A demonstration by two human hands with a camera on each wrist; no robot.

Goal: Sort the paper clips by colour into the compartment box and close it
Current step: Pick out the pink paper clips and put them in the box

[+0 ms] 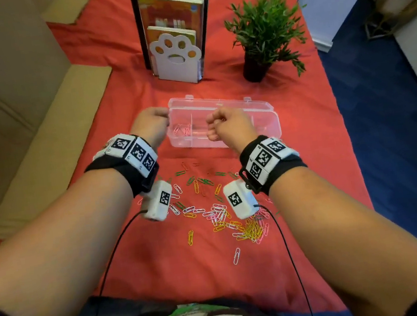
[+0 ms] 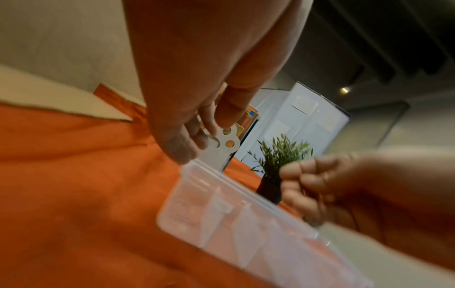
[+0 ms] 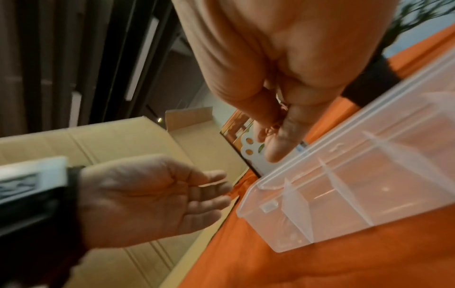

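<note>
clear plastic compartment box (image 1: 226,120) open | L hand (image 1: 153,124) fingers relaxed, at box's left end | R hand (image 1: 230,128) over box, fingers curled, contents can't tell | loose coloured paper clips (image 1: 220,209) nearer than box

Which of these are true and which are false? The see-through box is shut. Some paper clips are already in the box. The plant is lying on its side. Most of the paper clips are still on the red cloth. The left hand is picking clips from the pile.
1. The see-through box is shut. False: its lid is open.
2. Some paper clips are already in the box. True: a few lie in its left end compartment.
3. The plant is lying on its side. False: it stands upright in its pot.
4. Most of the paper clips are still on the red cloth. True.
5. The left hand is picking clips from the pile. False: it is at the box's left end.
</note>
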